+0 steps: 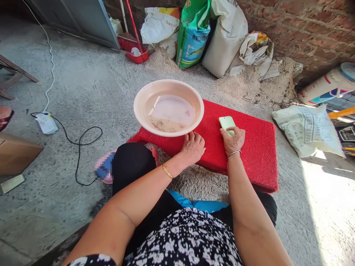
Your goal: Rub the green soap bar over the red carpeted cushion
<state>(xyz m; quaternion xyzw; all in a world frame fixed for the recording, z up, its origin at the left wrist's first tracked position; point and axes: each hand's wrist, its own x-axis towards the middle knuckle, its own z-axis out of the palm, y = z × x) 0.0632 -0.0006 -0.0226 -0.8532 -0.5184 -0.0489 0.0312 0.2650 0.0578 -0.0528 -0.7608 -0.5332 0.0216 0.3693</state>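
My left hand [193,147] lies on the red cloth-covered bench [255,144] just below the near rim of a pale pink basin [138,111]. Its fingers are slightly spread and nothing shows in them. Whether the fingertips touch the basin cannot be made out. Shallow water with dark specks and sandy sediment lies in the basin. To the right, my right hand [234,139] grips the near end of a pale green, rounded rectangular case [226,121], thumb on the left and fingers on the right. The case rests on the red cloth.
Sacks [226,40] and spilled grain [249,88] line the brick wall. A red dustpan [138,56] stands at the back. A power strip [46,123] with a black cable, a cardboard box [19,153] and a dark partly blurred object are left. A white sack [309,129] lies right.
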